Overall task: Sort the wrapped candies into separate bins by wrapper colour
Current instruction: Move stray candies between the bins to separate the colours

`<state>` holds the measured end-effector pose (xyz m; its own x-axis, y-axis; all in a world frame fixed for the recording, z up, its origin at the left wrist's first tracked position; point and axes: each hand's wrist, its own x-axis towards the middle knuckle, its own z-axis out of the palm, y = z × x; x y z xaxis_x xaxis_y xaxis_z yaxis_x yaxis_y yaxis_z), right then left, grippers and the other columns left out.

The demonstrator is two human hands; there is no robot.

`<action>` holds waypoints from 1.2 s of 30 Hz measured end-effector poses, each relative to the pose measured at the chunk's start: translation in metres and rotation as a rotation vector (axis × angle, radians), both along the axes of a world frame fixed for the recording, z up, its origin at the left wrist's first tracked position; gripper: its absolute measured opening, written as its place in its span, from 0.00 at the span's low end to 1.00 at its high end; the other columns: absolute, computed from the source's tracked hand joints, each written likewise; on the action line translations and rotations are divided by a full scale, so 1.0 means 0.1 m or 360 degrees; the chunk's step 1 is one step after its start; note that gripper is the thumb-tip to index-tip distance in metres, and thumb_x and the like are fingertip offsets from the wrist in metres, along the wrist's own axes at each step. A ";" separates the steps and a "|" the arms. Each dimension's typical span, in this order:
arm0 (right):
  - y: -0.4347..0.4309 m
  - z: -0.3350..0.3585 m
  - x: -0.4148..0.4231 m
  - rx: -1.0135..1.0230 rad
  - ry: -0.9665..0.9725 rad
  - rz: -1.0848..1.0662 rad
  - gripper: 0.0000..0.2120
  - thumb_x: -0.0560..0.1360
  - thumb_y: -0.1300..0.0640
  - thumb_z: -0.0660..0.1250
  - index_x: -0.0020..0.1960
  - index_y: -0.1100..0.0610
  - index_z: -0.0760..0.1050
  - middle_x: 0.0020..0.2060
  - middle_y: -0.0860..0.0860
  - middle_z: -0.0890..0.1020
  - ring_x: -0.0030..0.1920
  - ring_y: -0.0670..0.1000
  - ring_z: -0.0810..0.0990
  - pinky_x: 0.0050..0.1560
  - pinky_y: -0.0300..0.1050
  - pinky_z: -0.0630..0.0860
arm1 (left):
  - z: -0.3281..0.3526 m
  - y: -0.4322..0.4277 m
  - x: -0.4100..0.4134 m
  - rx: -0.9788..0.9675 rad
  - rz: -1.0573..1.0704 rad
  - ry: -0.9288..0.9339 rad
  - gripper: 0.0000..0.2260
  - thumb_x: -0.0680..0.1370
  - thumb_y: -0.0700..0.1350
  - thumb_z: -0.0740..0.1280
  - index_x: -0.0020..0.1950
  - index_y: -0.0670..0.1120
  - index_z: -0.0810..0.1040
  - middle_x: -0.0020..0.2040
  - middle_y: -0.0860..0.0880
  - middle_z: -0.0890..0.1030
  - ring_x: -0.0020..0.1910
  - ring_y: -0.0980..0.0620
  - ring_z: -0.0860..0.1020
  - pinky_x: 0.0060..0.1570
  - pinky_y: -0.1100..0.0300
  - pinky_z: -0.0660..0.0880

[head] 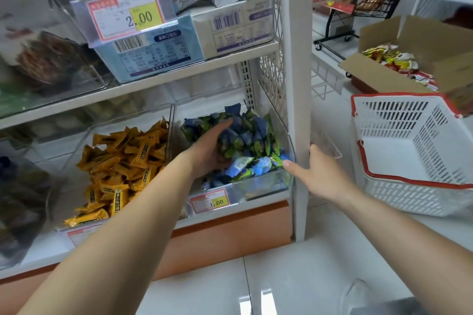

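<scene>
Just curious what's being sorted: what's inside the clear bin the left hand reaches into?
Blue and green wrapped candies, heaped together in the clear bin. The left hand lies on them, hiding those beneath it; deeper layers are covered too.

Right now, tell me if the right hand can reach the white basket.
Probably yes. The right hand is at the shelf post; the white basket sits just to its right, nothing between them.
</scene>
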<state>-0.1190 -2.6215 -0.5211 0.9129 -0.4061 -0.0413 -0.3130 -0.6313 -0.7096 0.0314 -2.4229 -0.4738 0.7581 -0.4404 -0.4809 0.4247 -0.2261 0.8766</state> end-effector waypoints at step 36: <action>0.81 0.31 0.93 -0.0793 0.1113 0.1475 0.25 0.70 0.50 0.72 0.66 0.50 0.73 0.55 0.47 0.80 0.53 0.50 0.79 0.56 0.50 0.77 | -0.29 1.07 -0.84 0.1254 -0.0832 -0.2150 0.23 0.79 0.54 0.64 0.73 0.51 0.68 0.62 0.51 0.77 0.60 0.49 0.75 0.56 0.52 0.76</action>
